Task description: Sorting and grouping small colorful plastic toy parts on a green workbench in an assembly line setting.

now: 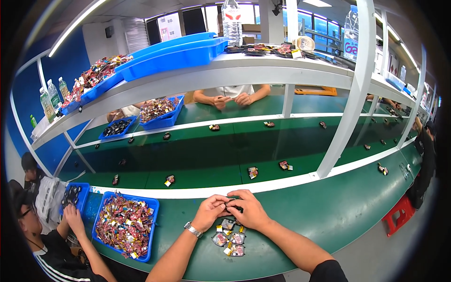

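Over the green bench, my left hand [209,212] and my right hand [249,212] meet, fingers closed around a small black casing [230,205]. Both hands pinch it, and the fingers hide most of its shape. Just below them on the bench lies a group of several flat dark units [235,238] with silvery, red and yellow parts showing. A metal watch circles my left wrist. To the left of my left forearm stands a blue tray [155,221], heaped with small red circuit pieces with white and yellow bits [126,221].
Beyond a white rail [206,192], a green conveyor belt [206,155] carries scattered small units [252,172]. A co-worker at left reaches into a smaller blue tray [84,197]; another's hands [235,99] show across. A white post [345,113] and shelf with blue trays and bottles stand ahead.
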The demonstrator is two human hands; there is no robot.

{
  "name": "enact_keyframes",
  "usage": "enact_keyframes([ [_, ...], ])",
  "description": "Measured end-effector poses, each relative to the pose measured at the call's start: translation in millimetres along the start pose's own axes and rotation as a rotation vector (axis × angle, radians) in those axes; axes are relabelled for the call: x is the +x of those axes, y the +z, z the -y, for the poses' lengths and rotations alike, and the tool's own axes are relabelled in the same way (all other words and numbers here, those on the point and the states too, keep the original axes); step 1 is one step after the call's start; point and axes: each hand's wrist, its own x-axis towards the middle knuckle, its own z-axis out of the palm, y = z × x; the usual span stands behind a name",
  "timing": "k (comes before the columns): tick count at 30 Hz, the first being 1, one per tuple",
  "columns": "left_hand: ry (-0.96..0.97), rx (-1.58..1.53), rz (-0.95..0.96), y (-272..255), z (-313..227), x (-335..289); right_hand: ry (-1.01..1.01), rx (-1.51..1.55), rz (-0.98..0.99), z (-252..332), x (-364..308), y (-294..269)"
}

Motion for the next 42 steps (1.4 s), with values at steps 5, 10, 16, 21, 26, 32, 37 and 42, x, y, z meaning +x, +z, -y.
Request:
enact_keyframes([
  [5,0.002,-0.002,-0.032,0.4,1.5,0.8,0.082,0.032,-0.010,1.0,-2.8,3.8],
  [10,0.010,-0.008,-0.034,2.5,0.2,0.2,0.127,0.131,-0.021,-4.2,-4.5,6.3],
  [16,0.031,0.016,-0.059,0.7,2.9,0.2,0.093,0.113,-0.008,-0.4,-3.3,7.3],
  [21,0.037,0.042,-0.085,-0.1,3.5,0.6,-0.001,0.040,-0.063,3.3,-0.6,10.1],
  [26,0.039,-0.007,-0.077,0.3,1.5,-0.3,0.019,0.002,-0.100,0.9,-0.5,9.7],
  [32,0.043,-0.005,-0.085,-1.0,3.7,0.8,0.051,0.055,-0.091,-4.2,-2.1,12.7],
  [37,0.076,-0.006,-0.110,-1.0,6.7,0.5,0.034,0.101,-0.086,-4.8,-0.6,16.3],
  [42,0.063,0.009,-0.111,5.0,1.0,1.2,0.000,0.012,-0.060,-5.5,0.8,13.2],
])
